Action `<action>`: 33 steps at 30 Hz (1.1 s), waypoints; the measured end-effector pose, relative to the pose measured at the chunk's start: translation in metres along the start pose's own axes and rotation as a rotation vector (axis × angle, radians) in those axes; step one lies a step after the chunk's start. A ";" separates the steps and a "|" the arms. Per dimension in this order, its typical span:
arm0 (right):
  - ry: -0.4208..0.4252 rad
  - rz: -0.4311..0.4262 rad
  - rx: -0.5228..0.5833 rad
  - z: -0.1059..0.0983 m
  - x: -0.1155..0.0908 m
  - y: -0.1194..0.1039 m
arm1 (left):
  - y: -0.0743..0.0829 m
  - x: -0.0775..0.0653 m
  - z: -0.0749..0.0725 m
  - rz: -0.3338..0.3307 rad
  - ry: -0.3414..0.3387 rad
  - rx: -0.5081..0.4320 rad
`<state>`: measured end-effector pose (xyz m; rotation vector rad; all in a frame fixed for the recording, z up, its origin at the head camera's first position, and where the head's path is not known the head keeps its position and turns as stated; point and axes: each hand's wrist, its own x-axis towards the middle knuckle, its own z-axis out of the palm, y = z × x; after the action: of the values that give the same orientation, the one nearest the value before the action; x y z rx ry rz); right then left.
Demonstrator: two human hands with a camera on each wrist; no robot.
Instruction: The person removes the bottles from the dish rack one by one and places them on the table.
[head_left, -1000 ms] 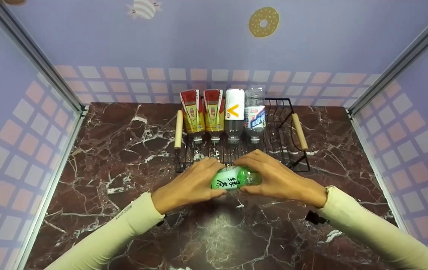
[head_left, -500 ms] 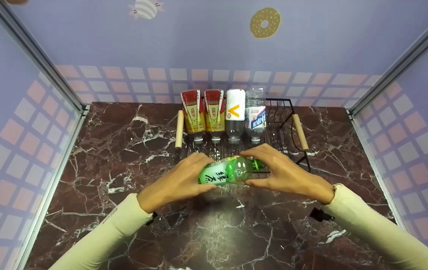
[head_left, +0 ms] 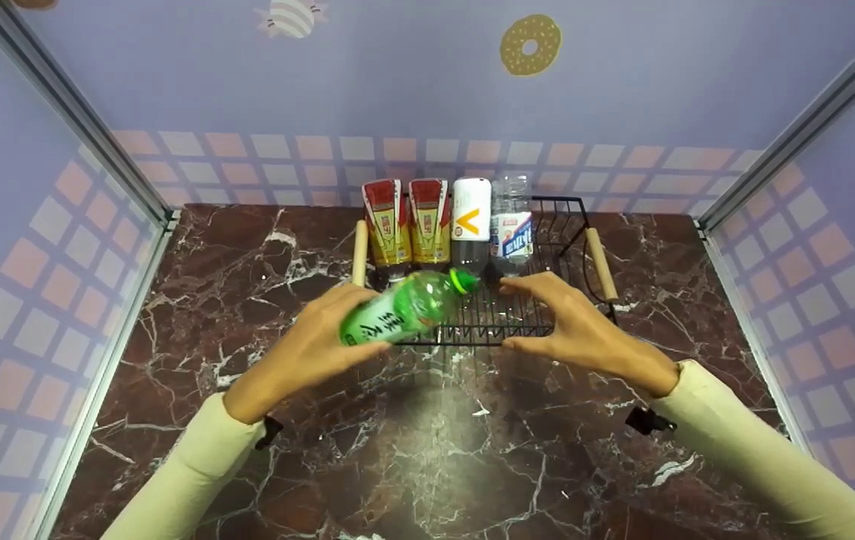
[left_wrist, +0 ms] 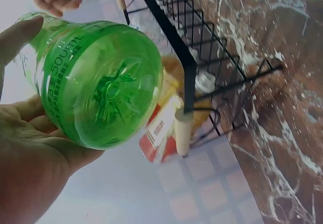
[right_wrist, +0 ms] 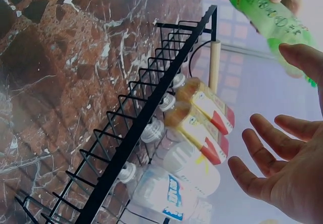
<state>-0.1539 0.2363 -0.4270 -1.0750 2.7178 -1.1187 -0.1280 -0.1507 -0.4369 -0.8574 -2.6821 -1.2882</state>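
My left hand (head_left: 304,349) grips a green tea bottle (head_left: 397,311) round its lower half, above the front of a black wire basket (head_left: 495,334). The bottle tilts, its green cap (head_left: 463,280) pointing up and to the right in the head view. Its clear green base (left_wrist: 113,88) faces the left wrist camera. My right hand (head_left: 577,326) is apart from the bottle, to its right, fingers spread and holding nothing. Behind, in the basket, two red-and-yellow bottles (head_left: 430,221), a white-labelled bottle (head_left: 470,210) and a clear bottle (head_left: 511,232) stand in a row, caps toward me.
The basket has a wooden handle (head_left: 600,262) at its right end and another (head_left: 359,251) at its left. Brown marbled tabletop (head_left: 427,465) spreads in front and to both sides. Panel walls (head_left: 427,90) enclose the back and sides.
My right hand has let go of the green tea bottle and drawn off to the right. My left hand has carried the bottle left, its cap end swinging up toward the row of bottles.
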 end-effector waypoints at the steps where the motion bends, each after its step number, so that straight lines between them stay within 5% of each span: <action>1: 0.000 0.013 0.002 0.000 0.000 0.001 | -0.002 -0.001 -0.002 -0.010 0.022 0.002; 12: 0.057 0.037 0.007 -0.002 0.005 0.021 | -0.019 -0.011 -0.023 -0.064 0.263 -0.002; 20: 0.091 0.136 0.001 -0.005 0.006 0.038 | -0.033 -0.017 -0.034 -0.137 0.410 -0.033; 27: 0.119 0.174 -0.030 -0.007 0.007 0.052 | -0.047 -0.020 -0.036 -0.197 0.460 -0.095; 33: 0.165 0.125 -0.156 -0.008 0.008 0.063 | -0.061 -0.023 -0.032 -0.217 0.497 -0.128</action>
<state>-0.1988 0.2685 -0.4586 -0.8470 2.9963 -1.0355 -0.1449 -0.2150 -0.4656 -0.2069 -2.3565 -1.4893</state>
